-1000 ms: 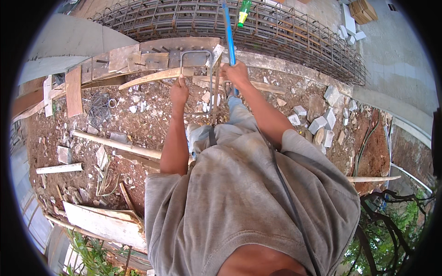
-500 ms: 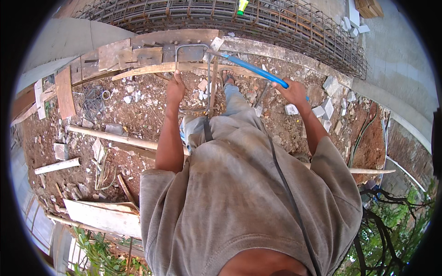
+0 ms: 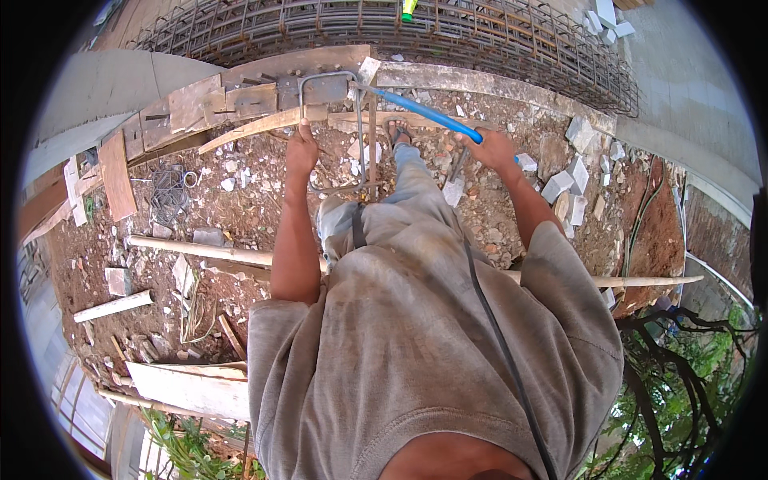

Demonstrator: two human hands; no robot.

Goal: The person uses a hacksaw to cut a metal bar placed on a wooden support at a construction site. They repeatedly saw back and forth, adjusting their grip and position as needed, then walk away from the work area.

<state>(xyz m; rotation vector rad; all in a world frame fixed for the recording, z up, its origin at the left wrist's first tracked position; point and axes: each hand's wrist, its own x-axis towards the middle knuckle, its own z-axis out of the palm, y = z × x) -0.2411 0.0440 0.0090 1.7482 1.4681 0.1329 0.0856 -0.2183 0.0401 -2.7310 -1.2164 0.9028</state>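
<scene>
My left hand is closed around one side of a bent steel rebar stirrup, a thin grey rectangular loop. The loop's far end rests over a wooden board with short pegs or rods on it. In my right hand is the end of a long bending bar with a blue handle. The bar slants away to the left, and its bare metal end meets the far right corner of the stirrup. Exactly how it hooks on there is too small to tell.
A long rebar cage lies beyond the boards. Broken white blocks and rubble cover the earth to my right. At left lie a pole, a tangle of wire and a white board. Branches stand at lower right.
My right hand has moved a little left and farther from me with the blue bar. The stirrup and my left hand have shifted only slightly in the picture, as has the whole view.
</scene>
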